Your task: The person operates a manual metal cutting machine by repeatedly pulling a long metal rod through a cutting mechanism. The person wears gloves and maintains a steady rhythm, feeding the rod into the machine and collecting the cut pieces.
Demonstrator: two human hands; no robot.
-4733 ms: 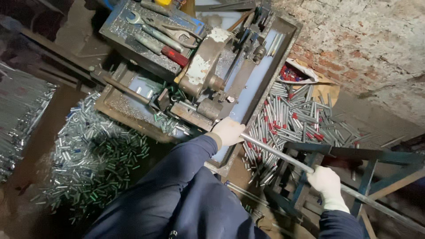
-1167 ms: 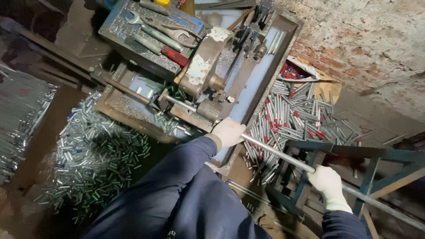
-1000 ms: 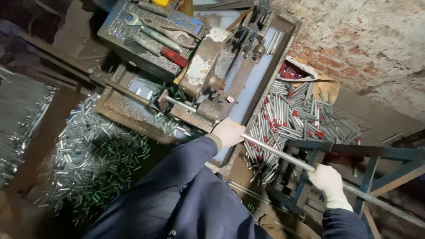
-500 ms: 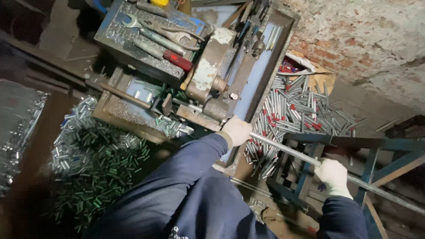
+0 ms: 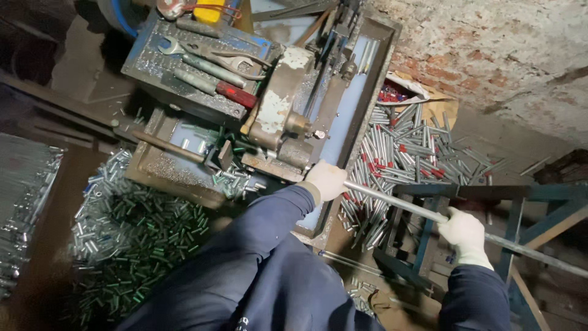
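Note:
A long grey metal rod (image 5: pixel 398 203) runs from the lower right toward a worn cutting machine (image 5: pixel 288 119). My left hand (image 5: pixel 326 180), in a pale glove, grips the rod's end right beside the machine body. My right hand (image 5: pixel 465 233), also gloved, holds the same rod further back, over a dark teal metal frame (image 5: pixel 490 196). Dark blue sleeves cover both my arms.
A tool tray (image 5: pixel 190 61) with wrenches and a red-handled tool sits on the machine. Several short cut metal pieces (image 5: pixel 135 227) lie heaped at lower left. Longer cut tubes (image 5: pixel 407 153), some red-tipped, pile up by the brick wall (image 5: pixel 508 55).
The view has shifted, so the machine and piles sit lower in frame. Both hands keep their grip on the rod, which stays pointed at the machine.

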